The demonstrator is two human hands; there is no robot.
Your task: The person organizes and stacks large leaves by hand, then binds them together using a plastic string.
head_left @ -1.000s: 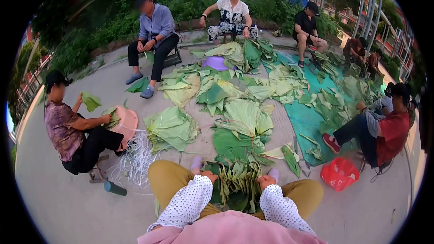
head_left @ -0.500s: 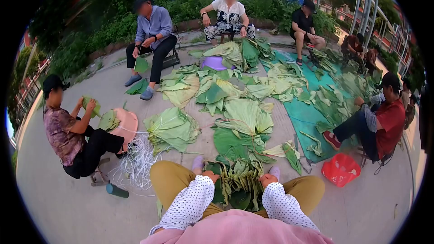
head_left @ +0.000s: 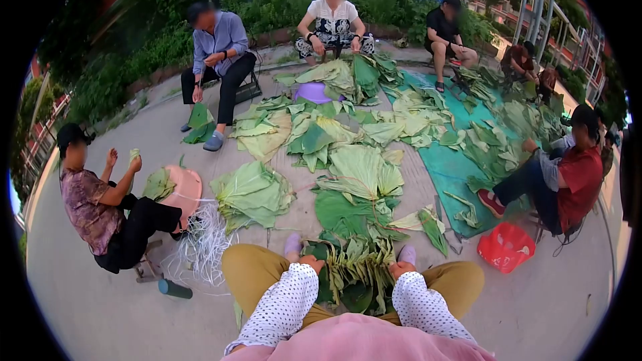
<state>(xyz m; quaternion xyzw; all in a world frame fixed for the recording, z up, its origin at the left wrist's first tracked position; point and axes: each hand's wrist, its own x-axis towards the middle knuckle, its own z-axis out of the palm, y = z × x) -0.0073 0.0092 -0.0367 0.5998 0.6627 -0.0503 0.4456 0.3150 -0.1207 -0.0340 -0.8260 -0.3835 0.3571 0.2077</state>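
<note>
Between my knees a row of folded lotus leaves stands packed together, their edges facing up like pages. My left hand is closed on the left end of this stack, and my right hand is closed on its right end. Both hands' fingertips are partly hidden by the leaves. Under and below the row lies a rounder dark green leaf. Just beyond it, a tied bundle of leaves lies on the pavement, pale sides up, with darker green leaves spread nearer my feet.
Another leaf bundle lies left, beside white plastic strips and a pink basin. At right are a red plastic bag and a green tarp with leaves. Several people sit around, including a person in a red shirt.
My hands stay at the stack's ends, with the right shifted slightly outward. At left, a person's hands have moved apart; another person at the back left has lowered a leaf.
</note>
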